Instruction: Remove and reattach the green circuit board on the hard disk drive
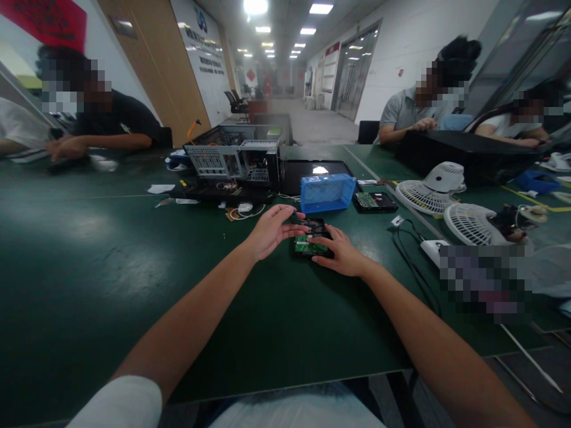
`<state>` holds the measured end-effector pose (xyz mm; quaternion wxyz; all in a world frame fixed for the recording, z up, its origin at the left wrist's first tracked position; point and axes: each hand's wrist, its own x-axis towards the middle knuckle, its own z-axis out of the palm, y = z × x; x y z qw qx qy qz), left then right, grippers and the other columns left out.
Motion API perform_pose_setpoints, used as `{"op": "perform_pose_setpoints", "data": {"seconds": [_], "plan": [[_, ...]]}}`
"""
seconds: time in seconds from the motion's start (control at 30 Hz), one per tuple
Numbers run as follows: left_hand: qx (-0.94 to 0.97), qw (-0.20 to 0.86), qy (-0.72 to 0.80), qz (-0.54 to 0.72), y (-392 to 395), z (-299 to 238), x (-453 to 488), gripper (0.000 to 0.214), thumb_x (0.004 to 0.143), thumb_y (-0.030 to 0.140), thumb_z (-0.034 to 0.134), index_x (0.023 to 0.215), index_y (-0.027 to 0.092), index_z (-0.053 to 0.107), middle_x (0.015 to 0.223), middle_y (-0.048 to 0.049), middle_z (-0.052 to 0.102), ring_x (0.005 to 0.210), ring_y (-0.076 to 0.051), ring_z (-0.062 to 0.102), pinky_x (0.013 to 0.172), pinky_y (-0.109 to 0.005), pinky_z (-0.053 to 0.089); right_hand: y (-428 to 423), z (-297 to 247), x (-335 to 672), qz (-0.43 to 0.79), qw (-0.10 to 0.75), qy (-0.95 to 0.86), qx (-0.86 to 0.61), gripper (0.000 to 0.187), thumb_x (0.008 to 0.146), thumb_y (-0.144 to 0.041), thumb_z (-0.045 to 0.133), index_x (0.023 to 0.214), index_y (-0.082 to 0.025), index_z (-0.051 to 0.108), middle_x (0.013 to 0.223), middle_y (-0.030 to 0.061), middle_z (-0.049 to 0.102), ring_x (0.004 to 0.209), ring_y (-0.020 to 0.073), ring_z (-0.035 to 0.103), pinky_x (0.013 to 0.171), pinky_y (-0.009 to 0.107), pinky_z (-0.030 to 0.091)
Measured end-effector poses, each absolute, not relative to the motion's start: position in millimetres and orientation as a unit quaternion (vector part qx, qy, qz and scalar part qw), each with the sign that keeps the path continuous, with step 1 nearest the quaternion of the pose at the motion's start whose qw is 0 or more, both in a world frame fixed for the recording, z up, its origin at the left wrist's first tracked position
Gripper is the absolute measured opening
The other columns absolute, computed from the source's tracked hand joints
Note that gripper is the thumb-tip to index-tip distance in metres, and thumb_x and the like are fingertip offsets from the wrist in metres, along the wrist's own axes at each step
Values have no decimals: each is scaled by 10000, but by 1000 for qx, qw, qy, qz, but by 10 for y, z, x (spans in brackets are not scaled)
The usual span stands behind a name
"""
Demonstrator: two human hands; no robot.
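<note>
A black hard drive [309, 241] with a green circuit board showing lies on the dark green table [134, 261] in front of me. My right hand [341, 252] rests on the drive's right side, fingers curled over its edge and holding it. My left hand [272, 229] hovers at the drive's upper left with fingers stretched out toward it, holding nothing that I can see.
A blue plastic box [327, 192] stands just behind the drive, with a second hard drive [375, 201] to its right. An open computer case [236, 157] sits further back. Two small white fans [468, 223] and black cables [413, 255] lie on the right. Several people sit around the table.
</note>
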<state>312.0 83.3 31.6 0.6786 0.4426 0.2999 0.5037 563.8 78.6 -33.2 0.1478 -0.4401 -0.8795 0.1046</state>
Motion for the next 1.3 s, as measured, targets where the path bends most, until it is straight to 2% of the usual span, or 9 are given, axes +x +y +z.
{"op": "perform_pose_setpoints", "data": {"seconds": [0.4, 0.83, 0.97, 1.1, 1.2, 1.3], "plan": [[467, 622, 328, 536, 842, 308, 3121, 281, 900, 325, 732, 1101, 208, 574, 1082, -57, 682, 847, -199, 770, 749, -312, 623, 777, -304, 5627, 113, 149, -877, -443, 581, 936, -583, 622, 1477, -382, 556, 1659, 106, 292, 1519, 408, 267, 1188, 631, 238], [492, 606, 377, 499, 803, 384, 3102, 191, 896, 301, 662, 1030, 165, 648, 1150, -118, 720, 776, -191, 757, 681, -293, 605, 777, -293, 5626, 119, 148, -875, -444, 585, 936, -573, 628, 1473, -350, 568, 1665, 112, 286, 1526, 404, 254, 1194, 620, 237], [461, 624, 376, 506, 818, 343, 3118, 238, 909, 349, 634, 1060, 167, 608, 1146, -137, 725, 796, -234, 767, 712, -354, 624, 772, -284, 5621, 119, 146, -875, -446, 577, 934, -549, 642, 1468, -343, 575, 1664, 122, 286, 1526, 406, 255, 1196, 614, 236], [441, 646, 353, 514, 839, 315, 3128, 213, 902, 336, 625, 1013, 158, 590, 1112, -134, 726, 858, -256, 769, 813, -401, 628, 776, -303, 5623, 118, 149, -876, -444, 565, 937, -546, 644, 1465, -357, 575, 1669, 120, 279, 1528, 404, 253, 1196, 614, 233], [450, 643, 350, 511, 842, 322, 3118, 192, 902, 323, 606, 983, 150, 613, 1100, -122, 715, 871, -252, 766, 847, -404, 623, 783, -320, 5627, 115, 153, -876, -444, 567, 938, -557, 640, 1466, -364, 572, 1664, 119, 287, 1522, 410, 263, 1190, 627, 238], [468, 621, 369, 509, 841, 331, 3103, 209, 909, 328, 577, 988, 147, 647, 1123, -111, 694, 833, -236, 765, 799, -376, 626, 783, -319, 5626, 115, 152, -876, -442, 570, 937, -557, 641, 1468, -362, 571, 1659, 119, 296, 1518, 416, 270, 1184, 632, 251]]}}
